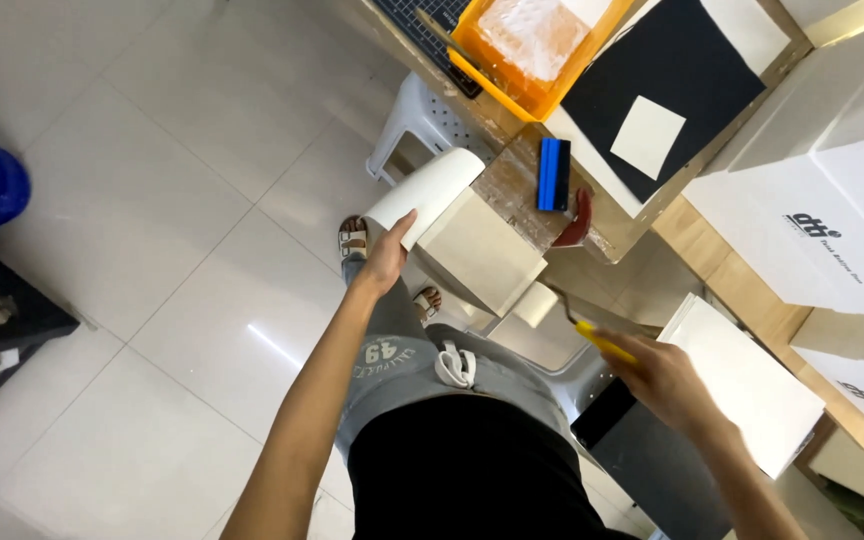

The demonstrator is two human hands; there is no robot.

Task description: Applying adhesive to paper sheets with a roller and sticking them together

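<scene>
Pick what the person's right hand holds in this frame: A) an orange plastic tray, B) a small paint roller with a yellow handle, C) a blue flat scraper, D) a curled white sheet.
B: the right hand grips the small paint roller with a yellow handle, while the left hand holds the curled white sheet.

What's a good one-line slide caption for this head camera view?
Left hand holds a curled white sheet while the right hand runs a yellow-handled roller beside a beige board.

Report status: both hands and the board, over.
Left hand grips curled white sheet at its edge. Right hand holds yellow-handled roller against beige board. Blue squeegee lies on the bench beyond the board, apart.
</scene>
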